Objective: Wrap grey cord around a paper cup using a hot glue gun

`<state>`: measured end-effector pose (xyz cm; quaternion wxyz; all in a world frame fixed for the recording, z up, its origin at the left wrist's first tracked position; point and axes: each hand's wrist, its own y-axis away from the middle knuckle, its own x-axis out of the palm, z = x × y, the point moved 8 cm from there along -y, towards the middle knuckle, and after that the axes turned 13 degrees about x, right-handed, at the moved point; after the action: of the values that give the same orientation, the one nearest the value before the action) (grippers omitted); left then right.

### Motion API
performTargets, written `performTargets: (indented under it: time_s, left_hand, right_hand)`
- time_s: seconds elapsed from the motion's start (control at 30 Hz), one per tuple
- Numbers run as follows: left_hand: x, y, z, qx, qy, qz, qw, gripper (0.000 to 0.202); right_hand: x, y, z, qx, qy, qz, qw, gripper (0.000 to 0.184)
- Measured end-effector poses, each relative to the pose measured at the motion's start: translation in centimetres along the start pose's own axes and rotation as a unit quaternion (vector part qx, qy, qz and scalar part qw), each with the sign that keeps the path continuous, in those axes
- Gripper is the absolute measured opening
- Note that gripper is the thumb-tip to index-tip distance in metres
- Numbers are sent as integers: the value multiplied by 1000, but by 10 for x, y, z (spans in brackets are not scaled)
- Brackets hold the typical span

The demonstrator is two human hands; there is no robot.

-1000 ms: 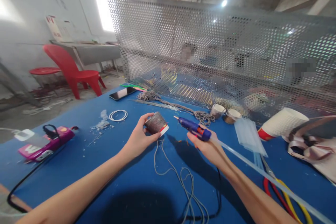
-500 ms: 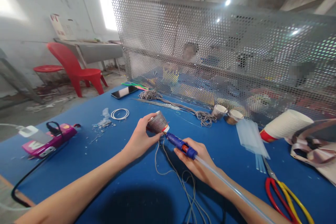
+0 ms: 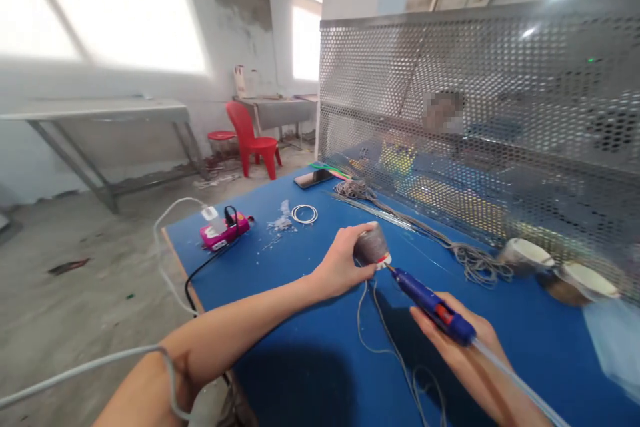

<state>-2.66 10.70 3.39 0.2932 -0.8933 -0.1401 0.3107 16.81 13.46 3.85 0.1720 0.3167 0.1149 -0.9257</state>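
My left hand point(image 3: 345, 257) is closed around a paper cup point(image 3: 371, 245) wrapped in grey cord, tilted so its white and red rim end faces right. In my right hand point(image 3: 465, 330) is a blue hot glue gun point(image 3: 425, 300), with a clear glue stick point(image 3: 510, 373) running out of its back. The nozzle points at the cup's rim and touches or nearly touches it. From the cup a loose length of grey cord point(image 3: 361, 327) trails down over the blue table point(image 3: 300, 307). My right fingers are partly hidden behind the glue gun.
A magenta power strip point(image 3: 227, 230) with plugs sits at the left edge. Behind lie white rings point(image 3: 305, 214), glue scraps point(image 3: 283, 220), a phone point(image 3: 313, 178) and bundled grey cord point(image 3: 480, 263). Two cups point(image 3: 527, 252) stand right, before a perforated metal screen point(image 3: 370, 73).
The camera view has turned left, so the scene shifts right and the scissors and cup stack leave the frame. Both hands keep hold of the cup and glue gun.
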Motion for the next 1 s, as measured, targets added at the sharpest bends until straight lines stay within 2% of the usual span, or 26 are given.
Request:
performTargets:
  time_s: [0.1,0.2,0.3,0.43,0.5,0.73,1.0]
  left_hand:
    - [0,0,0,-1,-2,3,1000,67]
    - [-1,-1,-2,-1,-6,7,1000,66]
    - [-3,-2,-2,-4,-12,9,1000,65]
    - [-2,-2,-2,-10,-9,12,1000,65]
    - [-3,-1,-2,-13,-3,9,1000,66]
    - [-4,0,-3,-12,18,5,1000,64]
    - [-10,2,-5,-38,15,5,999,62]
  right_hand:
    - [-6,0,-9,63,-4,-12,998,28]
    - [-9,-1,-18,87,6,-16,996,27]
    - [-4,-6,-33,98,23,18,995,30]
    - [9,-10,-49,121,-20,80,989,35]
    - [10,-9,-45,111,-20,81,990,33]
    - [-1,1,-9,61,26,64,996,30]
    - [1,5,-3,24,0,70,997,25]
